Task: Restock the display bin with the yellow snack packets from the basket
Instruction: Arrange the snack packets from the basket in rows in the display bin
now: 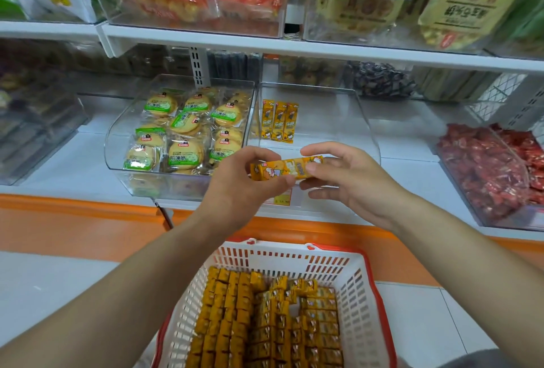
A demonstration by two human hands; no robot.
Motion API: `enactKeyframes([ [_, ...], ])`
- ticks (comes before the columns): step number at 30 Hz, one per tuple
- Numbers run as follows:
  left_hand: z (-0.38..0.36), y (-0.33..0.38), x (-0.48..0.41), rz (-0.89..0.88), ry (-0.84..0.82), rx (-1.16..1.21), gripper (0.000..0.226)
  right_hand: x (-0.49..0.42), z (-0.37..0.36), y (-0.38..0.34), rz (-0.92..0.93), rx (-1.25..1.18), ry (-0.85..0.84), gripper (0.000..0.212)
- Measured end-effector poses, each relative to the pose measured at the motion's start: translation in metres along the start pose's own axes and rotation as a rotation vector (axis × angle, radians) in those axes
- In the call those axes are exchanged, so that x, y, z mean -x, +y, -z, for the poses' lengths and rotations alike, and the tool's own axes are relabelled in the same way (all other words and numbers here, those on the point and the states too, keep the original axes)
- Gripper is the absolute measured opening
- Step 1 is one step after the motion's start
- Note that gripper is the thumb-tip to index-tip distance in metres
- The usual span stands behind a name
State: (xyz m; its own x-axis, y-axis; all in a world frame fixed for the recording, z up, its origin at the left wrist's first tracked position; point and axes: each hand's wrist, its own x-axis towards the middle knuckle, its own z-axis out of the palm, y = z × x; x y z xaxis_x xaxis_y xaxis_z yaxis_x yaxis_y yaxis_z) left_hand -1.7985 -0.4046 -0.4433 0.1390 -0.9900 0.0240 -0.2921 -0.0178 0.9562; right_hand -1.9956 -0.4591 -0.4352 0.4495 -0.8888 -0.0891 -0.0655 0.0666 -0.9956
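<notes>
As the left hand [244, 186] and right hand [353, 179] pinch its ends, the yellow snack packet [282, 169] lies between them

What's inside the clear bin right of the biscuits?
In the clear bin, three yellow snack packets sit side by side at back left. The left hand, right hand and held packet hide its front.

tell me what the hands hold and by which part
One yellow packet: the left hand pinches its left end, the right hand its right end.
</notes>
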Motion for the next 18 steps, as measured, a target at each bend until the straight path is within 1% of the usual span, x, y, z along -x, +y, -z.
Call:
enactKeyframes([
  [2,0.000,0.001,-0.001,0.003,-0.008,0.042,0.039,-0.004,-0.002,0.000,0.024,0.111,-0.002,0.014],
  [5,0.002,0.000,-0.006,0.035,-0.010,0.188,0.048,-0.009,-0.005,0.002,0.062,0.176,-0.034,0.009],
  [7,0.004,-0.001,-0.010,0.042,0.008,0.220,0.046,-0.011,-0.008,0.003,0.097,0.210,-0.049,0.011],
  [10,0.006,-0.001,-0.015,0.028,0.031,0.229,0.035,-0.016,-0.016,0.003,0.102,0.189,-0.018,0.036],
  [12,0.007,-0.001,-0.019,0.020,0.024,0.225,0.031,-0.022,-0.018,0.000,0.114,0.171,0.014,0.044],
  [14,0.008,-0.001,-0.024,0.006,0.008,0.202,0.030,-0.030,-0.017,-0.002,0.131,0.188,0.018,0.047],
  [16,0.009,-0.002,-0.030,-0.030,0.010,0.142,0.028,-0.042,-0.012,-0.004,0.137,0.213,0.032,0.045],
  [18,0.012,-0.007,-0.038,-0.109,0.078,-0.078,0.031,-0.060,-0.002,-0.005,0.146,0.227,0.083,0.038],
])
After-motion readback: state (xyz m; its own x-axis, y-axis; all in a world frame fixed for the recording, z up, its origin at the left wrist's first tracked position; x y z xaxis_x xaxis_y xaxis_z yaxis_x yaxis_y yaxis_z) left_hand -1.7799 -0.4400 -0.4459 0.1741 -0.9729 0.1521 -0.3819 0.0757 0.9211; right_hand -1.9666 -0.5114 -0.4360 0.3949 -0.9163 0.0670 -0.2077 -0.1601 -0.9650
